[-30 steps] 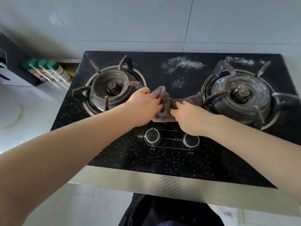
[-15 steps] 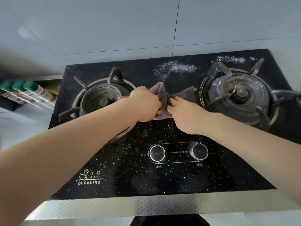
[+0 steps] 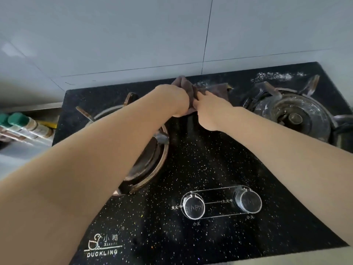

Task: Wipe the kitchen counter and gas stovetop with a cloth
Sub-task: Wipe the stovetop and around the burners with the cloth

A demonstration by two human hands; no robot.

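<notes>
A black speckled gas stovetop (image 3: 210,169) fills the view. A grey-brown cloth (image 3: 214,89) lies bunched near the stovetop's far edge, between the two burners. My left hand (image 3: 174,99) grips the cloth's left part in a closed fist. My right hand (image 3: 210,109) presses on the cloth's near right part, fingers on the fabric. A little white powder (image 3: 202,83) shows at the cloth's far edge. A larger streak of white powder (image 3: 275,76) lies behind the right burner (image 3: 292,115). My left forearm hides much of the left burner (image 3: 152,155).
Two silver knobs (image 3: 193,206) (image 3: 248,200) sit near the stovetop's front. Green-capped spice jars (image 3: 24,125) lie on the counter to the left. A grey tiled wall (image 3: 133,35) rises right behind the stove. A steel counter edge (image 3: 315,256) shows at bottom right.
Both hands have pushed the cloth away from me, from the middle of the stovetop to its far edge, over the central powder patch. Most of that patch is out of sight now.
</notes>
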